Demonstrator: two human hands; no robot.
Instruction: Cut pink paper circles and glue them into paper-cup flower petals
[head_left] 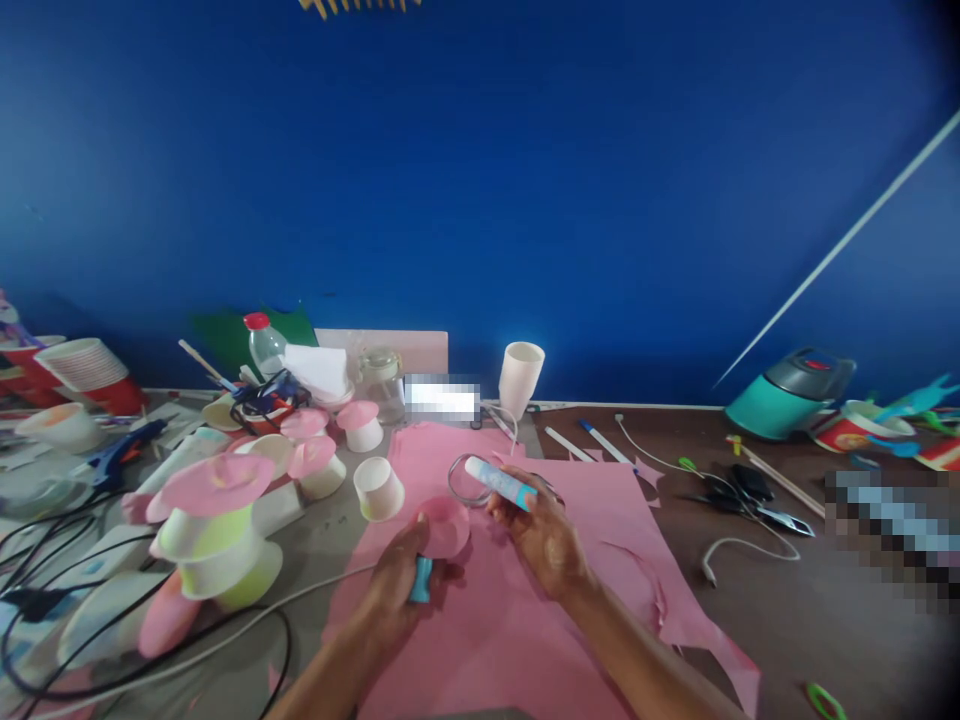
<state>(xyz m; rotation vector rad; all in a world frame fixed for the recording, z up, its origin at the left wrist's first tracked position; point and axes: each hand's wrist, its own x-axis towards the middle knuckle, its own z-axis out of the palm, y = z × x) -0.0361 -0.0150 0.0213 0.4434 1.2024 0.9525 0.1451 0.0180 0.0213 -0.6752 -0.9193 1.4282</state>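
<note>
Head view, the only 1 we're working from: we're using both hands here. The left hand (395,568) is pinching 1 pink paper disc (445,530) at its edge, and it's also holding onto a small blue cap (421,580). The right hand (551,548) is gripping a glue stick (501,484), and its white end is pointing far and left.

We're guessing this is the gluing step, since the stick is looking uncapped and the 2 hands are working close together. We can't tell if any glue is showing on the disc. The next move is probably calling for a steady, flat disc under the glue end.

The disc is sitting over a big pink sheet (517,630). 1 white cup (379,490) is sitting just far-left of it, with pink-topped cups (360,425) beyond.
</note>
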